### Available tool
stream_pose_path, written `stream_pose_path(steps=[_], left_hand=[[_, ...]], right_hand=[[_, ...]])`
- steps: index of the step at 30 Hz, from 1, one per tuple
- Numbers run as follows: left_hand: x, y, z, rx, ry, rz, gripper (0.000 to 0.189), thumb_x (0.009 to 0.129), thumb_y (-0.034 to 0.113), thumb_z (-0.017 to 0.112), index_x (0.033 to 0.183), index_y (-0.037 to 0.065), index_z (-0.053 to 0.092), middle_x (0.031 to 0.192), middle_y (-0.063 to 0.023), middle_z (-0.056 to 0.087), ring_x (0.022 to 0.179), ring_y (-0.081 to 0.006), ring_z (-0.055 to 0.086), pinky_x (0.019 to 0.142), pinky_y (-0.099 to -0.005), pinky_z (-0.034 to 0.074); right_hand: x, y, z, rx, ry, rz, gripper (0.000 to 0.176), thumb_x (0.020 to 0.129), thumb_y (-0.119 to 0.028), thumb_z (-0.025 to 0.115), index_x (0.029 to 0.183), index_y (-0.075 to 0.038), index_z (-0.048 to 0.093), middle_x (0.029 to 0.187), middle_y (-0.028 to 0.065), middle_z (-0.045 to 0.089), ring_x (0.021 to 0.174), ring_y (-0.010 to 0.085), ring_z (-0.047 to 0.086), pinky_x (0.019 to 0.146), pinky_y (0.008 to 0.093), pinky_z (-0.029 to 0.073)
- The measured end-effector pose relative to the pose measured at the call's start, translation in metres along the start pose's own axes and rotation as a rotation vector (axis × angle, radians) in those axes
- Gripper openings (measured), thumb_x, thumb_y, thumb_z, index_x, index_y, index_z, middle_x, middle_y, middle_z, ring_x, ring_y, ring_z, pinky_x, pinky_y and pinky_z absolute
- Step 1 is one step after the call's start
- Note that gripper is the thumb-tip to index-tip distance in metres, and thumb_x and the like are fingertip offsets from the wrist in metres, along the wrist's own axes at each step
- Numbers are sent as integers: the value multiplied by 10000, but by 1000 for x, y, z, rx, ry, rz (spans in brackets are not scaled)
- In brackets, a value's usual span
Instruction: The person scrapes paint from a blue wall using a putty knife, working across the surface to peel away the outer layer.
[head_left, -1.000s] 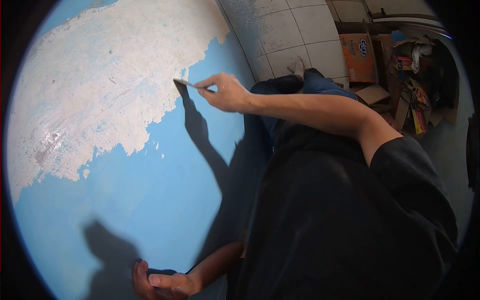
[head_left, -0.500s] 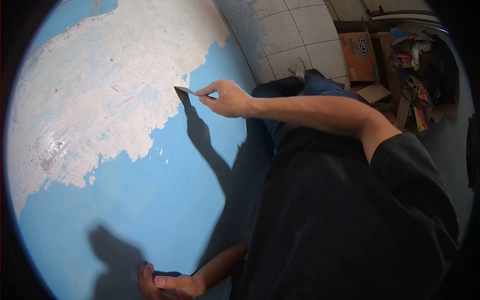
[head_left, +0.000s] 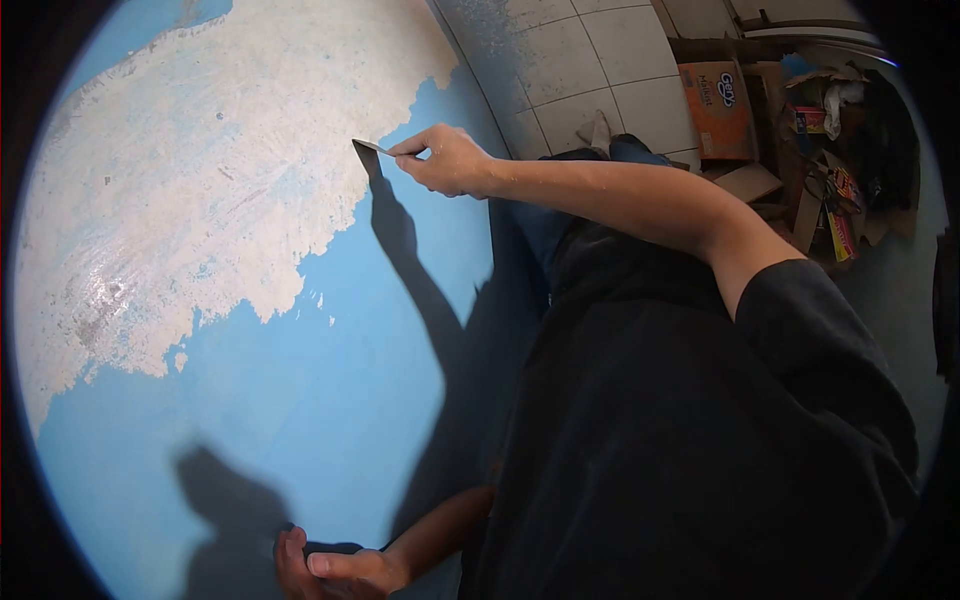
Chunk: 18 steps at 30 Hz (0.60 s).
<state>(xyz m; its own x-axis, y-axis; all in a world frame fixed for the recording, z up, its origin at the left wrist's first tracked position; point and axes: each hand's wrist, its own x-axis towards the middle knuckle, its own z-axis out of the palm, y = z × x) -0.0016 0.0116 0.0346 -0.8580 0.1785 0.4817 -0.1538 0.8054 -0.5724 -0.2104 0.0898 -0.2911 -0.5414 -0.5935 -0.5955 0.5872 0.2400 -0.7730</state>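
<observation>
My right hand point(head_left: 447, 162) grips a scraper point(head_left: 374, 148) by its handle end, thumb and fingers closed around it. Its thin blade is at the wall, where a bare whitish patch point(head_left: 220, 150) meets the blue paint point(head_left: 330, 390). The patch has a ragged, flaked border, and the blade casts a shadow just below it. Near the bottom of the view, my left hand point(head_left: 345, 570) is held by the painted wall with thumb and fingers apart, holding nothing.
White floor tiles point(head_left: 560, 60) run along the foot of the wall, speckled with flakes. My feet and jeans point(head_left: 635, 150) show at the top middle. An orange carton point(head_left: 716, 110) and a heap of cardboard and scraps point(head_left: 840, 170) lie at the upper right.
My right hand and the scraper have moved a little up in the view, along the patch's border. My left hand stays in place.
</observation>
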Motion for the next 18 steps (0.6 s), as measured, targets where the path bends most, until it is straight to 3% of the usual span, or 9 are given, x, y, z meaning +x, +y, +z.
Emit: stream_pose_path(steps=[5,9,12,14,16,18], left_hand=[[2,4,3,2,12,-15,349,1087,281,519,904,23,666,778,-90,707,720,-217,692,678,-375,564],[3,4,2,0,-4,-26,366,1086,287,521,885,19,669,774,-90,706,719,-218,692,677,-374,563],[5,6,2,-5,-1,-38,379,1085,292,524,871,16,672,771,-90,706,719,-219,691,676,-373,563],[6,6,4,-8,3,-53,388,1085,295,525,862,15,674,769,-89,706,719,-219,691,676,-372,563],[9,9,3,-8,10,-74,397,1084,299,527,853,13,676,767,-89,705,718,-219,691,676,-372,563],[7,6,5,-8,1,-57,380,1085,282,519,856,11,655,779,-95,698,733,-218,692,673,-368,557]], right_hand=[[-11,11,15,-37,-14,-143,353,1022,-228,585,1338,-102,681,674,29,593,483,79,482,415,261,424],[0,-6,-5,-1,12,23,354,1019,-234,602,1348,-129,679,675,31,594,481,80,476,405,271,422],[-6,-5,0,-16,9,28,292,947,-192,615,1176,-96,770,775,104,725,547,164,601,504,320,515],[-19,13,10,-64,16,-177,309,950,-185,604,1194,-69,754,829,113,740,634,185,652,600,328,554],[-3,39,20,-99,69,-295,326,1017,-233,611,1292,-89,711,691,52,629,522,97,533,489,281,489],[1,16,7,-43,40,-104,335,1020,-233,607,1307,-87,700,686,46,621,523,95,523,486,280,484]])
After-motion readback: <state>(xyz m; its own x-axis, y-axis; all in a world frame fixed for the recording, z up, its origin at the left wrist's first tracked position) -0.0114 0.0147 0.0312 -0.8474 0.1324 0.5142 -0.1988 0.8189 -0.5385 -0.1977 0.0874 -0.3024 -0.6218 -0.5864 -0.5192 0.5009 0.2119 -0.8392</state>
